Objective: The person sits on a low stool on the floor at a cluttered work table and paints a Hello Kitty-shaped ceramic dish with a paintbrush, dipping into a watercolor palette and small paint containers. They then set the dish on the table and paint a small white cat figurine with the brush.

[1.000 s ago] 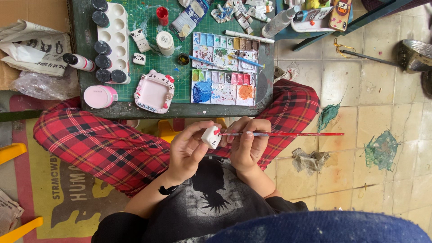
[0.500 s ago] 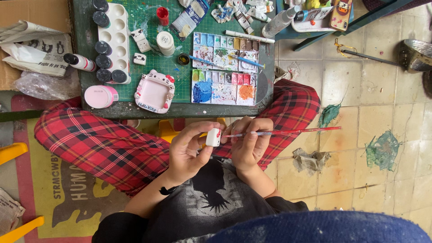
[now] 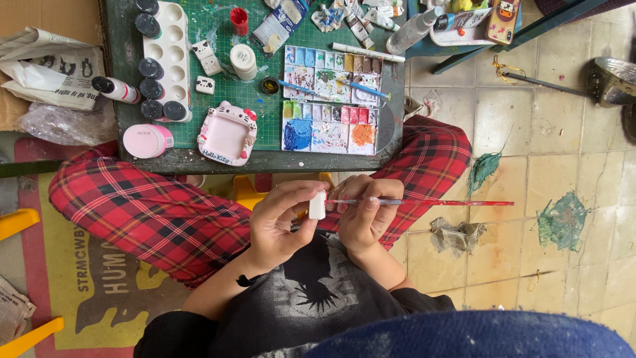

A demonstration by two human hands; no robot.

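One small white piece (image 3: 317, 205) in left hand (image 3: 278, 222), one red-handled brush (image 3: 424, 202) in right hand (image 3: 366, 212)

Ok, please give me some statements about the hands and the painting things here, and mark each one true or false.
1. The left hand holds a small white piece. True.
2. The right hand holds a pair of scissors. False: it holds a thin red-handled brush.
3. The brush tip meets the white piece. True.
4. The pink cat-shaped tray lies on the floor. False: it lies on the green mat.
5. Two blue brushes rest on the paint palette. True.
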